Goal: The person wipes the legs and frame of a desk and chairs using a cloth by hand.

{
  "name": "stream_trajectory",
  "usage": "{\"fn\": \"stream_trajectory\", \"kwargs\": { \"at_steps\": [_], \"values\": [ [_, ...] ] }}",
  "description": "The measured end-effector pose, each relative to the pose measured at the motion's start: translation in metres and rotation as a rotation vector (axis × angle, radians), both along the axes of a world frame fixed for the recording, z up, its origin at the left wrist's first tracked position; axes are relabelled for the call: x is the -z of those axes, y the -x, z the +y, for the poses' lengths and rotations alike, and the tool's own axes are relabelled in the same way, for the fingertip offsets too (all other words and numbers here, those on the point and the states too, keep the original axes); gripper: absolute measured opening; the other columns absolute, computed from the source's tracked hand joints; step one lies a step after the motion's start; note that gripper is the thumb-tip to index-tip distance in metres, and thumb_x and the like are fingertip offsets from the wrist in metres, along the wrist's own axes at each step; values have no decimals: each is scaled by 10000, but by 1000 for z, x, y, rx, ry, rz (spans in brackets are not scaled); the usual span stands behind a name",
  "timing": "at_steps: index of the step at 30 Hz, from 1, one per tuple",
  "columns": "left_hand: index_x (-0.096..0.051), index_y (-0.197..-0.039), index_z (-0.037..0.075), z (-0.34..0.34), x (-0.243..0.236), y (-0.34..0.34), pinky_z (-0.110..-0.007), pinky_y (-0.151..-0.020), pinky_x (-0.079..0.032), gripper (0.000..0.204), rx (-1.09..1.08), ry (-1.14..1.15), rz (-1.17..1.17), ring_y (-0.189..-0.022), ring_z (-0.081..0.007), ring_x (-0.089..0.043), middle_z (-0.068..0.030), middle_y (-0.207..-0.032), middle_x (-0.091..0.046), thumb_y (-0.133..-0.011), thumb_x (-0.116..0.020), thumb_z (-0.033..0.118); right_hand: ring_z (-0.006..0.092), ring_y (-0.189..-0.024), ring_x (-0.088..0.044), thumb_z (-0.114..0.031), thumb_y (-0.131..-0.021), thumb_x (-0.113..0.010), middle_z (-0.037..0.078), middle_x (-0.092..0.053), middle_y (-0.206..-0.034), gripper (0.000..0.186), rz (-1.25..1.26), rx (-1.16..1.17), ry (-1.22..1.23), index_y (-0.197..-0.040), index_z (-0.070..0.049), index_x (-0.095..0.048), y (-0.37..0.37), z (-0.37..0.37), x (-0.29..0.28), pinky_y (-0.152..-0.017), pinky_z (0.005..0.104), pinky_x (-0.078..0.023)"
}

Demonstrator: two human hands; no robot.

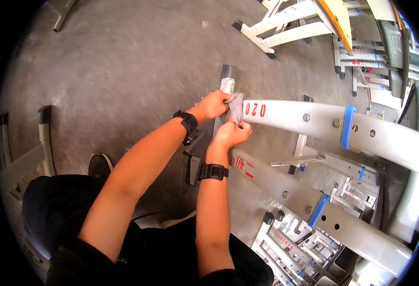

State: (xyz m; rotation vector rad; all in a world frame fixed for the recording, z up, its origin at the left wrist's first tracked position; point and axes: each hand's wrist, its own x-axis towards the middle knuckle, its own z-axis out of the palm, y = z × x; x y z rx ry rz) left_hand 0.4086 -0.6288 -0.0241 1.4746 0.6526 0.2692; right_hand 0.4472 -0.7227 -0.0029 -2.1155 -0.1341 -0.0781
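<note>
Fingers [222, 97] curled closed on a crumpled grey cloth [236, 106] — my left hand [212, 105], my right hand [230, 135] — against a white metal beam [285, 112]

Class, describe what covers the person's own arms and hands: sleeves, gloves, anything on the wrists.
The left hand and right hand are ungloved. A chunky black strap circles the left wrist, another black strap the right. Short black sleeves leave both forearms bare.

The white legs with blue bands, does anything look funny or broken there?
Yes, the red marks on the upper white leg look upside down from here, maybe because it's been tipped over. I see nothing clearly broken.
</note>
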Motion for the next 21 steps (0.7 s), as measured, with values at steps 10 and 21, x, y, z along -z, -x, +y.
{"fn": "stream_trajectory", "kwargs": {
  "at_steps": [10,21],
  "values": [
    [-683,-1110,84,1,16,13,-346,-809,-492,318,14,114,24,-821,-191,-632,-129,-900,-707,-802,-603,91,344,-855,-556,-187,-786,-740,192,-518,-962,365,70,42,120,-684,39,-473,1,1,46,-790,447,-469],
    [-688,-1072,87,0,-13,6,-390,-766,-513,254,17,-123,185,-814,-314,-670,-188,-887,-689,-832,-624,141,282,-827,-652,-132,-783,-775,193,-661,-902,296,314,45,-112,-815,75,-566,-9,0,28,-754,383,-517]
  ]
}}
